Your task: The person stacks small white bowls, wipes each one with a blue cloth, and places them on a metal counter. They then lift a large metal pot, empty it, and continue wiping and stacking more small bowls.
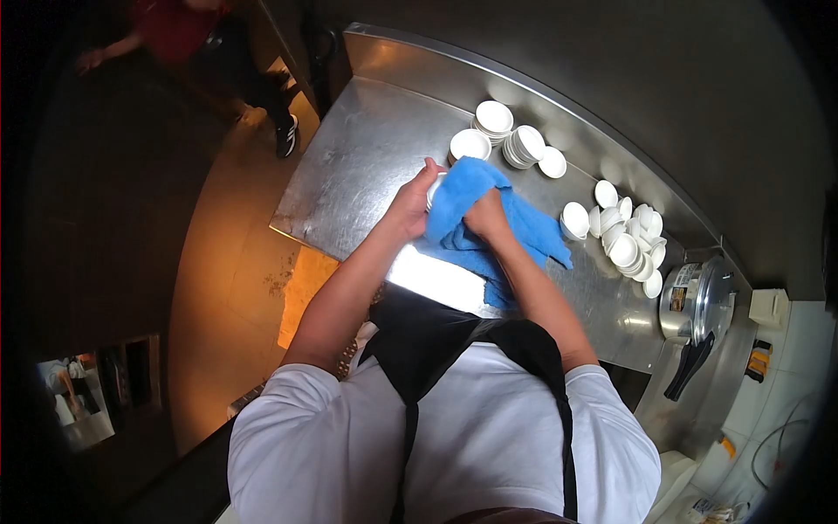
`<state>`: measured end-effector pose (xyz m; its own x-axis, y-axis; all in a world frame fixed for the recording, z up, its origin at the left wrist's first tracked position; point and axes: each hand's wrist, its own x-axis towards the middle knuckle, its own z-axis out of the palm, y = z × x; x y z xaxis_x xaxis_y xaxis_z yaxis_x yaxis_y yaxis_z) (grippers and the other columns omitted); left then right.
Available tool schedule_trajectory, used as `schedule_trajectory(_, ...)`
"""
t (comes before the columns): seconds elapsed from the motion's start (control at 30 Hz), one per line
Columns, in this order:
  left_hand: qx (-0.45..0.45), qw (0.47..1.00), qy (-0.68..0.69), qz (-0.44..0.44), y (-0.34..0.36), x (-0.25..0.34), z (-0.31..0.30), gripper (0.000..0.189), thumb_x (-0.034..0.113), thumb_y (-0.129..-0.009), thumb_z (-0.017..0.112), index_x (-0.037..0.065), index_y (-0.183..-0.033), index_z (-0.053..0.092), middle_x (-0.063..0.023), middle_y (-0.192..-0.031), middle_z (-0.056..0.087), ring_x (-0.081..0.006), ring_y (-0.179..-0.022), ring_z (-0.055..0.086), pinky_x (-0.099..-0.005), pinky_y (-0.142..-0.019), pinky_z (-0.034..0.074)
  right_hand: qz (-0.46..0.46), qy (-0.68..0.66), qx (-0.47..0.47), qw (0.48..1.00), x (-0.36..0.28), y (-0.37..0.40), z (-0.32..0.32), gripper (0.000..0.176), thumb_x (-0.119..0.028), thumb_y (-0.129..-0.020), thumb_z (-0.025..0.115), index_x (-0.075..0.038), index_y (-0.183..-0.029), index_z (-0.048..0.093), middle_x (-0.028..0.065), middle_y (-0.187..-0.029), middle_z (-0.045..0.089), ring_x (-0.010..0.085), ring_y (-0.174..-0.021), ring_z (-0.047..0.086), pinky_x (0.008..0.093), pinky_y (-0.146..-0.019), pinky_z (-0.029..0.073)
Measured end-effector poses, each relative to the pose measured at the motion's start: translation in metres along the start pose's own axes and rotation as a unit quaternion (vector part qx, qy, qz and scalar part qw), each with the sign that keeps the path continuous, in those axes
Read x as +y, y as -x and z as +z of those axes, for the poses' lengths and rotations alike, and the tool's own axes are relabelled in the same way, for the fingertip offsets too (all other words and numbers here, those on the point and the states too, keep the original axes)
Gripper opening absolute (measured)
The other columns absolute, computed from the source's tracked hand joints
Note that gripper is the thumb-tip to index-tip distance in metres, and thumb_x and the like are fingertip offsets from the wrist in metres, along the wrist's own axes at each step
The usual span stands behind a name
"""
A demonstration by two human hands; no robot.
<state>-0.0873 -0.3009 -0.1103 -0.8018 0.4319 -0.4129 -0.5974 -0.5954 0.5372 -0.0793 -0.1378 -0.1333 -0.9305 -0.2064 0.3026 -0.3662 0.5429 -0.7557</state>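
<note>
My left hand (pixel 414 203) is closed round a small white bowl (pixel 434 191), whose far side is covered by a blue cloth (pixel 467 196). Bunched in the cloth is my right hand (pixel 486 214), its fingers mostly hidden in the folds. The rest of the cloth spreads over the steel counter (pixel 349 148) to the right. Just beyond my hands stand stacks of white bowls (pixel 470 146), with a single bowl (pixel 552 162) beside them. A loose heap of white bowls (pixel 624 251) lies farther right.
A pressure cooker (pixel 685 301) with a black handle stands at the counter's right end. The raised steel back edge (pixel 559 100) runs behind the bowls. At the upper left, a person in a red top (pixel 179 31) is on the floor beyond the counter.
</note>
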Motion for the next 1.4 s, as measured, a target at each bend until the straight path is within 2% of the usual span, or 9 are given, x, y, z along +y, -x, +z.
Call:
schedule_trajectory(0.17,-0.062,0.997,0.045,-0.011,0.003,0.002,0.007,0.043,0.045,-0.100,0.044,0.006,-0.114,0.057,-0.0117,-0.110,0.065,-0.0212,-0.101,0.064,-0.0366,-0.092,0.053,0.085,-0.048,0.067,0.993,-0.024,-0.005,-0.022,0.020,-0.010,-0.080,0.064,-0.002,-0.098,0.063,0.0194,-0.095,0.066,0.0385,-0.090,0.063,0.0427,-0.078,0.049)
schedule_trajectory(0.27,-0.041,0.999,0.024,-0.022,0.005,0.000,0.017,0.040,0.038,-0.102,0.042,0.004,-0.117,0.055,-0.0141,-0.116,0.063,-0.0233,-0.106,0.063,-0.0389,-0.094,0.052,-0.054,-0.080,0.097,0.991,-0.025,-0.004,-0.018,0.018,-0.010,-0.079,0.065,-0.003,-0.096,0.063,0.0201,-0.085,0.064,0.0405,-0.082,0.063,0.0431,-0.072,0.050)
schedule_trajectory(0.37,-0.022,0.999,-0.019,-0.033,0.007,-0.001,0.023,0.036,0.032,-0.102,0.040,0.004,-0.120,0.053,-0.0156,-0.118,0.061,-0.0252,-0.108,0.062,-0.0403,-0.095,0.051,-0.023,-0.001,0.024,0.999,-0.030,-0.008,-0.027,0.019,-0.011,-0.081,0.061,-0.002,-0.097,0.063,0.0215,-0.080,0.063,0.0415,-0.082,0.062,0.0444,-0.072,0.049)
schedule_trajectory(0.57,-0.016,1.000,-0.006,0.023,0.007,0.009,0.003,0.045,0.045,-0.102,0.040,0.006,-0.121,0.050,-0.0160,-0.115,0.060,-0.0303,-0.107,0.061,-0.0480,-0.094,0.050,0.236,-0.040,0.147,0.960,-0.002,-0.027,-0.022,0.020,-0.015,-0.088,0.055,-0.001,-0.099,0.064,0.0212,-0.092,0.066,0.0362,-0.092,0.064,0.0429,-0.077,0.048)
schedule_trajectory(0.67,0.016,0.998,0.006,0.059,0.010,0.012,0.004,0.042,0.043,-0.101,0.043,0.007,-0.122,0.050,-0.0160,-0.115,0.060,-0.0301,-0.107,0.062,-0.0506,-0.092,0.050,0.320,-0.297,0.139,0.889,-0.012,-0.027,-0.024,0.020,-0.015,-0.090,0.055,0.000,-0.100,0.065,0.0171,-0.095,0.067,0.0293,-0.093,0.064,0.0395,-0.079,0.048)
schedule_trajectory(0.9,0.007,0.995,-0.099,-0.004,0.015,0.003,0.025,0.054,0.051,-0.099,0.043,0.003,-0.123,0.051,-0.0134,-0.113,0.062,-0.0232,-0.105,0.063,-0.0379,-0.093,0.052,-0.065,-0.068,0.021,0.995,-0.022,-0.002,-0.012,0.031,-0.021,-0.079,0.072,-0.003,-0.102,0.062,0.0131,-0.092,0.063,0.0263,-0.091,0.062,0.0337,-0.083,0.048)
schedule_trajectory(1.13,0.011,0.993,-0.101,-0.064,0.012,0.005,0.019,0.055,0.050,-0.101,0.037,0.005,-0.129,0.051,-0.0128,-0.118,0.063,-0.0222,-0.107,0.063,-0.0382,-0.089,0.054,0.030,-0.047,0.114,0.992,-0.022,-0.003,-0.022,0.011,-0.006,-0.075,0.063,-0.002,-0.085,0.063,0.0173,-0.084,0.065,0.0373,-0.079,0.063,0.0414,-0.070,0.049)
schedule_trajectory(1.23,-0.003,0.983,-0.180,-0.036,0.009,0.007,0.020,0.055,0.050,-0.101,0.037,0.005,-0.128,0.052,-0.0127,-0.118,0.063,-0.0234,-0.108,0.063,-0.0389,-0.088,0.054,-0.076,-0.041,0.112,0.990,-0.039,-0.005,-0.027,0.013,0.000,-0.074,0.060,-0.003,-0.086,0.064,0.0200,-0.082,0.065,0.0377,-0.079,0.063,0.0426,-0.071,0.049)
schedule_trajectory(1.4,0.058,0.974,-0.219,0.026,0.005,0.000,0.008,0.053,0.049,-0.102,0.036,0.004,-0.121,0.055,-0.0137,-0.116,0.063,-0.0227,-0.103,0.064,-0.0360,-0.085,0.053,0.159,-0.080,0.150,0.973,-0.036,-0.026,-0.028,0.018,-0.008,-0.082,0.054,0.002,-0.092,0.064,0.0265,-0.092,0.065,0.0407,-0.089,0.063,0.0454,-0.078,0.047)
